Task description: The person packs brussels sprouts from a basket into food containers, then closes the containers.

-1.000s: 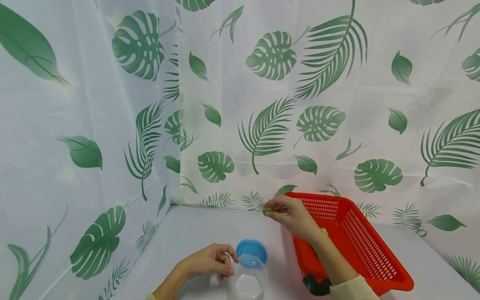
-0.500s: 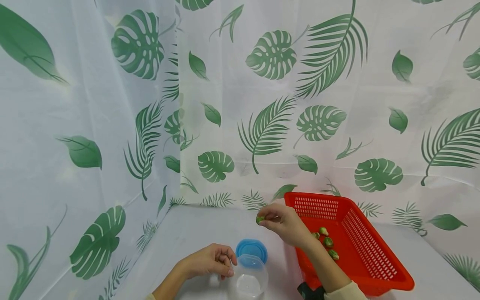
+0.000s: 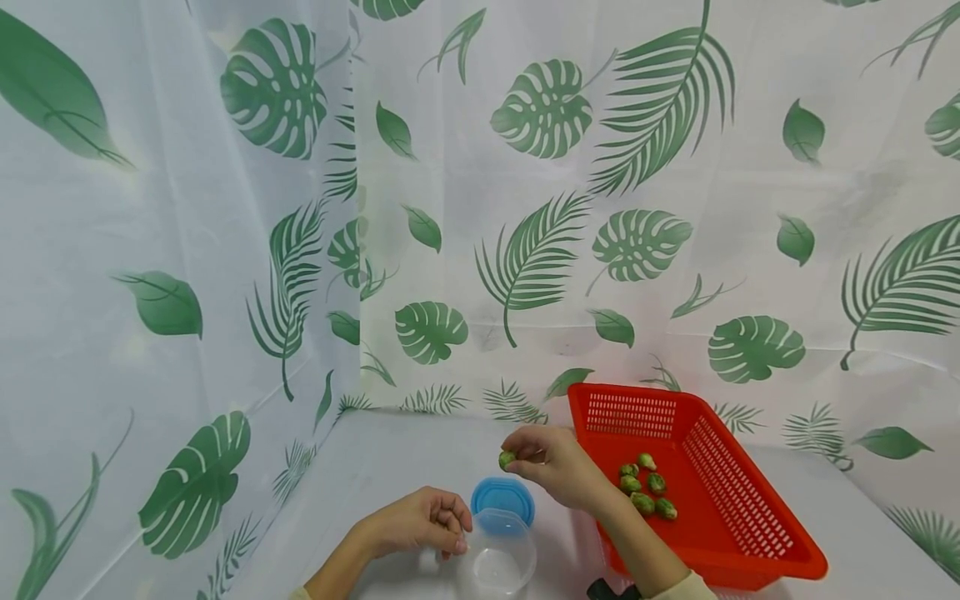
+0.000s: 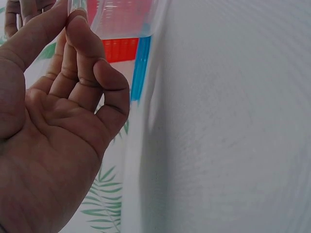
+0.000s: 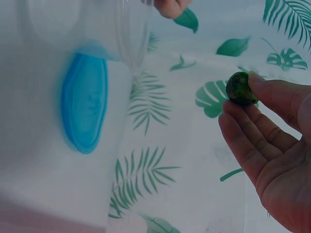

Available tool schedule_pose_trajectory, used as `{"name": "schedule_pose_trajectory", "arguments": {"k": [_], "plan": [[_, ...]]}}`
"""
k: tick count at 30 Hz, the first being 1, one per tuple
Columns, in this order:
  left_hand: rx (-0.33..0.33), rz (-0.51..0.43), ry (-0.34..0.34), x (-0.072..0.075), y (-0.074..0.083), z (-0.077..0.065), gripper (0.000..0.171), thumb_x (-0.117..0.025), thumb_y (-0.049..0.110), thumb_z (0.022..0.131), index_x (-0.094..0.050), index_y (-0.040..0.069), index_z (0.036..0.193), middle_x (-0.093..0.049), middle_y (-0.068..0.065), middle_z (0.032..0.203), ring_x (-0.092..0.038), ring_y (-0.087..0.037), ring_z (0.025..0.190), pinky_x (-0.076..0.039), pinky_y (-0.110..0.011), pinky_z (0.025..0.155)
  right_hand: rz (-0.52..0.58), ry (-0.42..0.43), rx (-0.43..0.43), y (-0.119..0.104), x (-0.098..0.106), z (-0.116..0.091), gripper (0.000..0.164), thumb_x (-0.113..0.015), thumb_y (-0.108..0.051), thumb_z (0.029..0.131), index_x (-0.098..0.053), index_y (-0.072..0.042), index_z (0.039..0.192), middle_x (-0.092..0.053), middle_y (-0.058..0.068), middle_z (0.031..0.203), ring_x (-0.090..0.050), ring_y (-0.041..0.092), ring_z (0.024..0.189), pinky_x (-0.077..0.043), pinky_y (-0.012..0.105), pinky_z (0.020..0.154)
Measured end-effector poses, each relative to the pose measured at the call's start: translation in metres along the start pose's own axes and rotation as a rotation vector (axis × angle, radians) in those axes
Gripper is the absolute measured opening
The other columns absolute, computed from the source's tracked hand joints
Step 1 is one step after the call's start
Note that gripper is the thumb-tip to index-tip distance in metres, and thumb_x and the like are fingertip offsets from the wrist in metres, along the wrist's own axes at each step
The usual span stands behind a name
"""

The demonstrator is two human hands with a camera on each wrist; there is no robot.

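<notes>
The left hand [image 3: 423, 521] pinches the left rim of a clear tub [image 3: 525, 557] between thumb and fingertip, its other fingers loosely bent. The right hand [image 3: 558, 467] grips one sprout [image 3: 507, 460] between thumb and fingertips, held in the air apart from the tub. A blue lid [image 3: 504, 495] lies on the desk [image 3: 420, 437], far of the tub. At right, a red basket [image 3: 738, 517] contains more sprouts [image 3: 642, 503], grouped toward its left side.
</notes>
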State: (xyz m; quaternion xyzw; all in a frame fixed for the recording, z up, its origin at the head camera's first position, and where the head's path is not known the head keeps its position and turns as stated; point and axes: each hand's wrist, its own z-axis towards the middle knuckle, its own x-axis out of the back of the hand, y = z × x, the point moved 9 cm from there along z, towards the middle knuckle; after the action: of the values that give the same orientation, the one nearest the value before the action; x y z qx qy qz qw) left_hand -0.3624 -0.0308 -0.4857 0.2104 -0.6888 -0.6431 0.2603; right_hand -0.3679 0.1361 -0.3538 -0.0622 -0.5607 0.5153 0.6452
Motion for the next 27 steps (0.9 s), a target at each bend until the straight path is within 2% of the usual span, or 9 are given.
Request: {"name": "schedule_pose_trajectory", "arguments": {"k": [6, 10, 15, 21, 27], "plan": [[0.011, 0.001, 0.004, 0.000, 0.000, 0.000, 0.027, -0.079, 0.009, 0.090, -0.066, -0.002, 0.111, -0.072, 0.005, 0.080, -0.064, -0.005, 0.069, -0.052, -0.023, 0.065, -0.015, -0.017, -0.032, 0.005, -0.007, -0.001, 0.016, -0.078, -0.013, 0.094, -0.076, -0.017, 0.110, -0.076, -0.002, 0.100, -0.070, 0.010, 0.088, -0.059, 0.023, 0.083], [0.013, 0.003, 0.003, 0.000, 0.000, -0.001, 0.032, -0.079, 0.008, 0.090, -0.064, -0.007, 0.113, -0.072, 0.005, 0.080, -0.064, -0.005, 0.070, -0.052, -0.023, 0.065, -0.022, -0.040, -0.080, 0.010, -0.012, -0.003, 0.018, -0.078, -0.013, 0.094, -0.075, -0.019, 0.111, -0.074, -0.005, 0.103, -0.069, 0.010, 0.091, -0.059, 0.025, 0.084], [0.007, 0.007, 0.000, 0.000, 0.000, 0.000, 0.037, -0.079, 0.009, 0.090, -0.062, -0.011, 0.115, -0.072, 0.006, 0.081, -0.064, -0.005, 0.070, -0.052, -0.023, 0.066, -0.015, -0.077, -0.066, 0.008, -0.019, -0.006, 0.018, -0.078, -0.013, 0.094, -0.075, -0.017, 0.111, -0.074, -0.004, 0.103, -0.069, 0.011, 0.091, -0.060, 0.026, 0.085], [-0.001, 0.006, -0.009, 0.001, -0.002, 0.000, 0.034, -0.080, 0.009, 0.090, -0.064, -0.008, 0.114, -0.073, 0.006, 0.082, -0.065, -0.005, 0.072, -0.052, -0.022, 0.066, 0.001, -0.110, -0.038, 0.005, -0.031, -0.009, 0.017, -0.078, -0.012, 0.094, -0.075, -0.014, 0.110, -0.074, -0.003, 0.102, -0.068, 0.010, 0.089, -0.057, 0.021, 0.084], [-0.009, -0.005, -0.017, 0.000, -0.001, 0.001, 0.028, -0.079, 0.008, 0.090, -0.066, -0.002, 0.112, -0.073, 0.006, 0.082, -0.065, -0.005, 0.072, -0.053, -0.022, 0.066, -0.014, -0.109, -0.012, 0.006, -0.038, -0.011, 0.015, -0.078, -0.012, 0.094, -0.075, -0.017, 0.108, -0.073, -0.004, 0.101, -0.067, 0.007, 0.087, -0.056, 0.019, 0.083]]}}
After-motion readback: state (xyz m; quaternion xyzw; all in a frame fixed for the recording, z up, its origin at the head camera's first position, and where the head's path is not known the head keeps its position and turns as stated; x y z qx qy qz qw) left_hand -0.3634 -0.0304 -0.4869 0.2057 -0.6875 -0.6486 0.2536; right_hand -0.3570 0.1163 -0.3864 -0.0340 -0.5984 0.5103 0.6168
